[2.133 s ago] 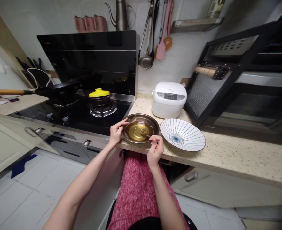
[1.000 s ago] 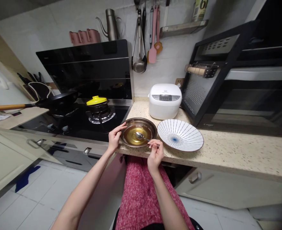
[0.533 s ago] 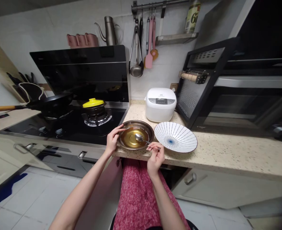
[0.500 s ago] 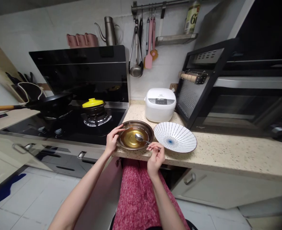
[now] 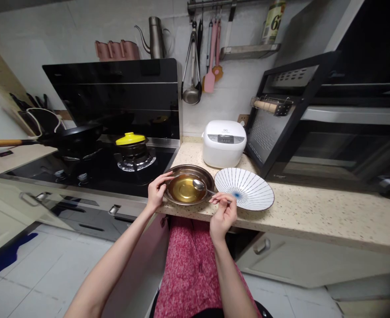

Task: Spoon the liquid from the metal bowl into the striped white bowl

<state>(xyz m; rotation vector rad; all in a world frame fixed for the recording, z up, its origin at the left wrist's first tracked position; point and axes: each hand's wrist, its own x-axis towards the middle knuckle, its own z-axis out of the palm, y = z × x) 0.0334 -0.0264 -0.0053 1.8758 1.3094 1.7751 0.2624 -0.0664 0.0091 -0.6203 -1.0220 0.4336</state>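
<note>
A round metal bowl (image 5: pixel 208 175) with yellowish liquid in it stands at the counter's front edge. My left hand (image 5: pixel 157 190) grips its left rim, thumb and fingers closed on the edge. In my right hand (image 5: pixel 223 215) is the handle of a metal spoon (image 5: pixel 199 185), pinched between the fingers. The spoon's head is over the right part of the bowl, at or just above the liquid; I cannot tell which. Right beside the bowl lies a white plate (image 5: pixel 254 187) with dark radiating lines and a blue centre, partly behind my right hand.
A white rice cooker (image 5: pixel 224 145) stands behind the plate. On the left is a black gas hob with a small pot under a yellow lid (image 5: pixel 130 138) and a dark wok (image 5: pixel 77 139), its wooden handle pointing left. A black rack (image 5: pixel 264 119) stands at the right.
My right hand has moved a little to the right, and the spoon has shifted right and slightly up in the bowl. My left hand stays on the rim.
</note>
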